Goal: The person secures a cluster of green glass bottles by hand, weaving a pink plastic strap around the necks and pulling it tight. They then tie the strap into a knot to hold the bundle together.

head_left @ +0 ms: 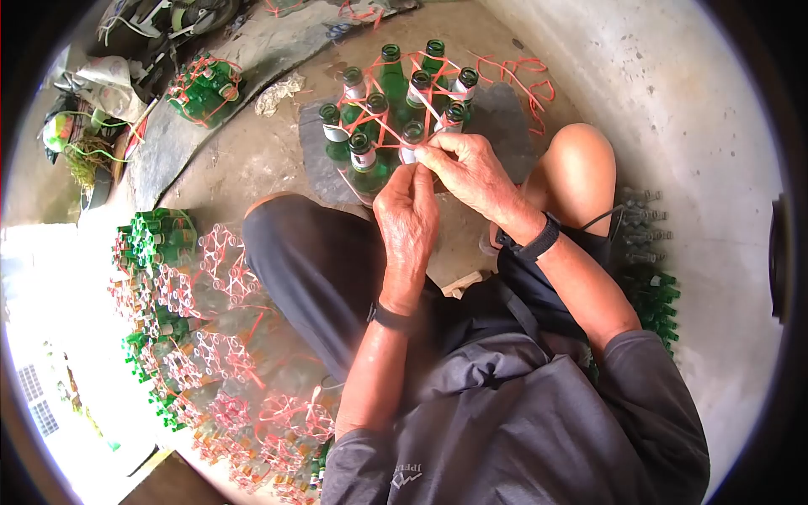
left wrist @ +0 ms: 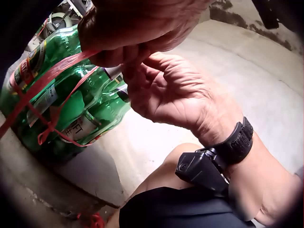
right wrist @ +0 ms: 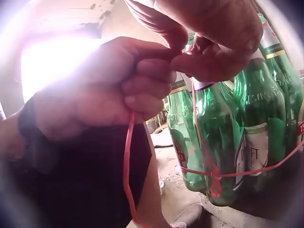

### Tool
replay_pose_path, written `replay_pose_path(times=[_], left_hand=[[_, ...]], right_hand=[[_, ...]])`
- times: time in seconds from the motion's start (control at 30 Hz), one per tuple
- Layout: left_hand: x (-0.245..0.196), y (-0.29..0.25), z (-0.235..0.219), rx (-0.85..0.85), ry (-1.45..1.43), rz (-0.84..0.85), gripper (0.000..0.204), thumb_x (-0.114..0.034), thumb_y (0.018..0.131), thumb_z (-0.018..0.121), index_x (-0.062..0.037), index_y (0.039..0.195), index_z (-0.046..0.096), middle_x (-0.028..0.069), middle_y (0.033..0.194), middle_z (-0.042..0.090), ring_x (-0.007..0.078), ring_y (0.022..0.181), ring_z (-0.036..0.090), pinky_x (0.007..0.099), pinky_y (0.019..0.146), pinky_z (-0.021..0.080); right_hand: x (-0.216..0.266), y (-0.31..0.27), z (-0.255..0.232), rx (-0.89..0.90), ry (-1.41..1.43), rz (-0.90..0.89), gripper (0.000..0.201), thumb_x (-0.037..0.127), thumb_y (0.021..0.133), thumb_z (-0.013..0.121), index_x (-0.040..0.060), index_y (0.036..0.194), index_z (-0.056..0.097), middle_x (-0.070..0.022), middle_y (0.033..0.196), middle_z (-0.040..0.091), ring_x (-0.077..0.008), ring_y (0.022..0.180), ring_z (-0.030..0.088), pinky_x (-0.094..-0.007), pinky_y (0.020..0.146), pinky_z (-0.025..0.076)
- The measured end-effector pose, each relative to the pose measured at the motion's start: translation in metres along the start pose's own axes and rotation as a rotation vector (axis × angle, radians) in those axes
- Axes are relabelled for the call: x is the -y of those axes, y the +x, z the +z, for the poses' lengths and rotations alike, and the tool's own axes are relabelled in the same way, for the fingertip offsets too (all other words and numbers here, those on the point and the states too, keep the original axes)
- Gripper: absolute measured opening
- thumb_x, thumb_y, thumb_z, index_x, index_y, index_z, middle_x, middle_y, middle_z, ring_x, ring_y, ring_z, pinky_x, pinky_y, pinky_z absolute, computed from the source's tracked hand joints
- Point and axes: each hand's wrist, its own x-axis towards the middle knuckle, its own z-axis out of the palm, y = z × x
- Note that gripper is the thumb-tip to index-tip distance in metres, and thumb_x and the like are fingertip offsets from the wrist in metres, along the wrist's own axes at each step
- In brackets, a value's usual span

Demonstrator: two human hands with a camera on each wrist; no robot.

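Green glass bottles [head_left: 366, 178] stand upright in a tight bundle, with red plastic string [right wrist: 247, 174] tied round their bodies and criss-crossed between their necks. At the bundle's near side, my left hand [head_left: 406, 210] grips the string with curled fingers, and a loose length hangs below that fist in the right wrist view. My right hand [head_left: 473, 175] meets it fingertip to fingertip, pinching the string right by the nearest bottle neck [head_left: 412, 133]. In the left wrist view a flat strand [left wrist: 61, 66] runs from the left fingers across the bottles. The fingertips partly hide the pinched piece.
The bundle stands on a dark flat slab [head_left: 501, 126] between my bent knees. Loose red string [head_left: 534, 84] lies behind it. Another tied bottle bundle [head_left: 204, 91] is at the far left, and many more bundles [head_left: 223, 353] fill the left side. A pale wall [head_left: 699, 168] rises on the right.
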Motion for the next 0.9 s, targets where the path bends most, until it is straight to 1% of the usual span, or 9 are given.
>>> replay_pose_path(times=[0.23,0.27,0.3,0.43,0.5,0.6,0.73,0.8,0.9], left_hand=[[-0.016,-0.001,-0.020,0.108,0.261,-0.187,0.021,-0.018,0.106,0.070,0.0021,0.102,0.077,0.0105,0.074,0.070,0.0141,0.064,0.058,0.0347,0.066,0.052],[-0.003,0.003,-0.022,0.023,0.363,0.040,0.018,-0.017,0.102,0.073,0.0001,0.098,0.077,0.0126,0.072,0.068,0.0208,0.060,0.060,0.0361,0.064,0.052],[-0.017,0.004,-0.023,-0.013,0.344,0.052,0.013,-0.013,0.101,0.072,-0.0005,0.100,0.076,0.0148,0.080,0.071,0.0278,0.065,0.066,0.0378,0.067,0.054],[-0.038,0.022,-0.021,-0.080,0.490,0.388,0.012,-0.005,0.099,0.072,-0.0042,0.109,0.077,0.0142,0.106,0.075,0.0278,0.083,0.076,0.0384,0.075,0.059],[-0.037,0.033,-0.018,-0.047,0.538,0.463,0.017,-0.001,0.098,0.073,-0.0057,0.113,0.078,0.0131,0.115,0.075,0.0239,0.086,0.078,0.0358,0.077,0.060],[-0.034,0.040,-0.015,0.054,0.624,0.557,0.028,0.003,0.093,0.069,-0.0082,0.118,0.079,0.0098,0.126,0.074,0.0346,0.105,0.076,0.0421,0.088,0.061],[-0.027,0.046,-0.018,0.105,0.624,0.589,0.027,0.002,0.094,0.069,-0.0087,0.117,0.079,0.0100,0.126,0.074,0.0344,0.105,0.076,0.0428,0.089,0.061],[-0.026,0.049,-0.020,0.110,0.686,0.622,0.026,-0.001,0.093,0.070,-0.0103,0.116,0.080,0.0069,0.125,0.075,0.0327,0.103,0.077,0.0420,0.086,0.062],[-0.029,0.052,-0.022,0.139,0.727,0.617,0.025,-0.004,0.092,0.073,-0.0127,0.114,0.081,0.0016,0.123,0.076,0.0298,0.095,0.077,0.0407,0.081,0.062]], right_hand=[[-0.003,-0.002,0.001,-0.088,-0.210,-0.148,0.022,0.018,0.099,0.065,0.0026,0.084,0.066,-0.0228,0.075,0.064,-0.0456,0.073,0.066,-0.0493,0.064,0.053],[-0.006,-0.002,-0.001,-0.080,-0.222,-0.191,0.021,0.014,0.101,0.067,0.0003,0.086,0.065,-0.0176,0.072,0.060,-0.0285,0.068,0.058,-0.0418,0.062,0.050],[-0.008,-0.002,-0.002,-0.073,-0.234,-0.235,0.020,0.011,0.102,0.069,-0.0020,0.088,0.064,-0.0125,0.069,0.055,-0.0114,0.064,0.051,-0.0344,0.059,0.047],[-0.005,-0.001,-0.004,-0.046,-0.188,-0.229,0.017,0.010,0.103,0.067,-0.0014,0.091,0.065,-0.0138,0.071,0.059,-0.0118,0.064,0.053,-0.0364,0.060,0.049],[0.005,-0.002,-0.006,-0.042,-0.248,-0.246,0.019,0.015,0.099,0.064,0.0026,0.085,0.066,-0.0223,0.079,0.066,-0.0453,0.078,0.070,-0.0499,0.067,0.054],[-0.003,0.000,-0.005,-0.037,-0.180,-0.211,0.016,0.013,0.099,0.064,0.0020,0.088,0.067,-0.0221,0.080,0.068,-0.0448,0.078,0.070,-0.0494,0.066,0.054],[-0.013,0.001,-0.011,-0.018,-0.112,-0.164,0.015,0.012,0.099,0.064,0.0012,0.088,0.067,-0.0220,0.080,0.069,-0.0453,0.077,0.069,-0.0482,0.066,0.054],[-0.010,0.003,-0.018,0.076,-0.182,-0.136,0.018,0.011,0.107,0.064,-0.0048,0.106,0.072,-0.0045,0.080,0.069,-0.0075,0.075,0.060,-0.0306,0.066,0.052],[0.001,0.005,-0.024,0.096,-0.116,-0.129,0.020,0.012,0.107,0.063,-0.0051,0.106,0.073,-0.0024,0.081,0.067,-0.0059,0.079,0.059,-0.0297,0.067,0.052]])
